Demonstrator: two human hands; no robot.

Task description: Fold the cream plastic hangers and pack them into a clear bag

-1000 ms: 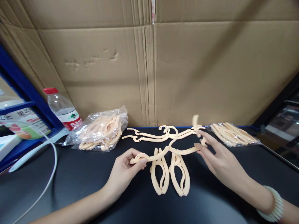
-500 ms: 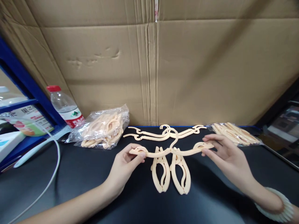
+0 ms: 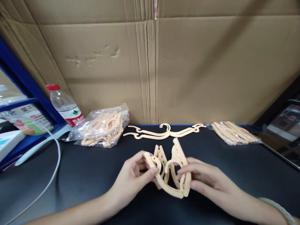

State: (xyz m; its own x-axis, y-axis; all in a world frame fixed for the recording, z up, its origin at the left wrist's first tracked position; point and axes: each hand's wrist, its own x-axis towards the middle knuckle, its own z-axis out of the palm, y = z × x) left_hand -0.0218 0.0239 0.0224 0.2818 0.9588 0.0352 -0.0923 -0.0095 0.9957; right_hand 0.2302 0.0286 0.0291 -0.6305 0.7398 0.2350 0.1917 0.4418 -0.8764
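A cream folding hanger (image 3: 167,187) is held between my two hands, its arms swung up into a V with the joint at the bottom. My left hand (image 3: 138,173) pinches its left arm between thumb and fingers. Around the right arm, my right hand (image 3: 206,179) is closed, its fingers reaching past the hook. Just behind, a folded hanger (image 3: 161,151) lies on the black table, partly covered by the held one. Another folded hanger beside it is mostly hidden. Farther back, unfolded hangers (image 3: 150,135) lie spread along the table's rear edge.
A clear bag of folded hangers (image 3: 105,128) sits at the left, and another bag (image 3: 234,133) at the right. A red-capped bottle (image 3: 67,106) stands by the blue frame (image 3: 39,106). A pale cable (image 3: 55,168) curves across the left side. Cardboard (image 3: 211,62) rises behind the table.
The hanger was stretched out wide between my hands, hook up. Now its arms are folded upward, it is lower, and my right hand has moved left, closer to my left hand.
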